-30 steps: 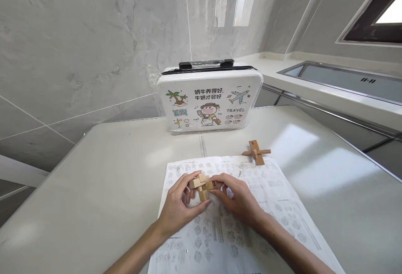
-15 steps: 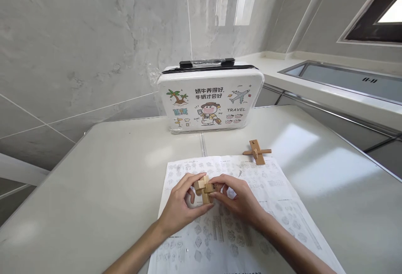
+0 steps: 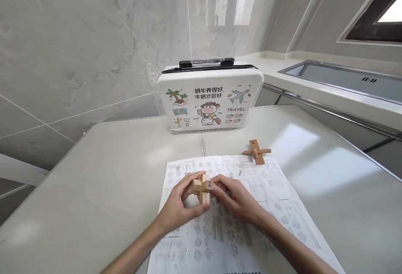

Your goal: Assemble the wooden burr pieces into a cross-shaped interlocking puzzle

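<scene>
- the wooden puzzle [image 3: 202,188] sits between both hands just above the printed sheet [image 3: 238,223], near the sheet's upper middle, gripped from either side.
- the left hand [image 3: 178,203] is curled partway closed, with its thumb under the lower stub of the puzzle and its fingers arched over the left arm of the cross.
- the right hand [image 3: 236,198] is also half closed, its fingertips pinching the right end of the puzzle, where a block face marked "2" points toward the camera.
- compared with half a second ago the puzzle has been turned: the numbered face was then tucked toward the right fingers and hard to read, and now it shows plainly at the centre.
- the pieces now read as a tidier cross, one bar upright and one level, where a second ago they looked more jumbled and tilted.
- both hands have stayed over the same patch of the sheet; only the fingers have shifted their hold.
- a second wooden cross [image 3: 256,152], with a small number on its upper face, lies on the table [image 3: 103,182] just past the sheet's far right corner, unmoved from the earlier frames.
- the white tin case [image 3: 210,100] with cartoon pictures stands upright at the far edge of the table against the tiled wall, also where it was.
</scene>
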